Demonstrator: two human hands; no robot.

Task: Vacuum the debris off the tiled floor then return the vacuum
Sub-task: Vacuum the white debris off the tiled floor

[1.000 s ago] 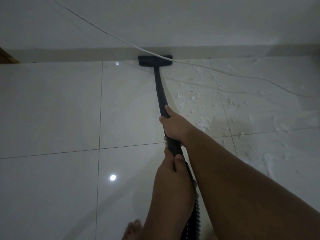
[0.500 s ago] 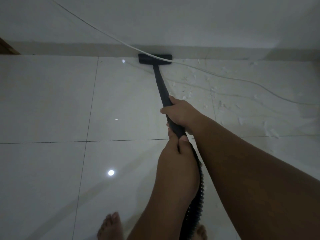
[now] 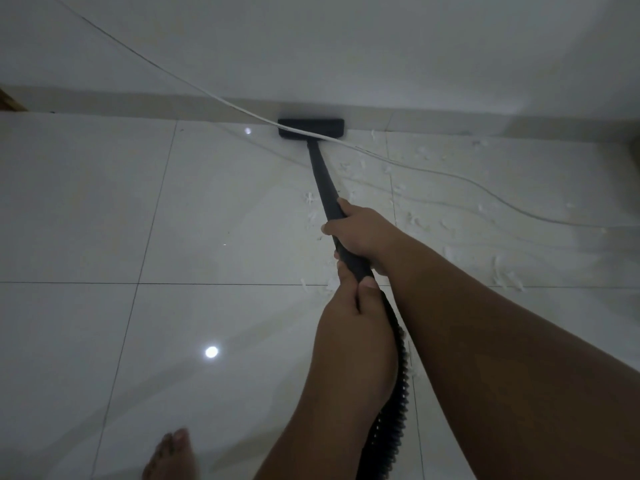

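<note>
Head view: left hand (image 3: 351, 318) and right hand (image 3: 365, 233) hold vacuum wand (image 3: 320, 174) beside debris (image 3: 510, 277).

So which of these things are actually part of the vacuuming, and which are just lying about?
In the job: vacuum wand, floor head, hose, white debris, tiled floor, left hand, right hand, both gripping the wand.
Lying about: white cable (maybe the vacuum's), skirting, bare foot.
</note>
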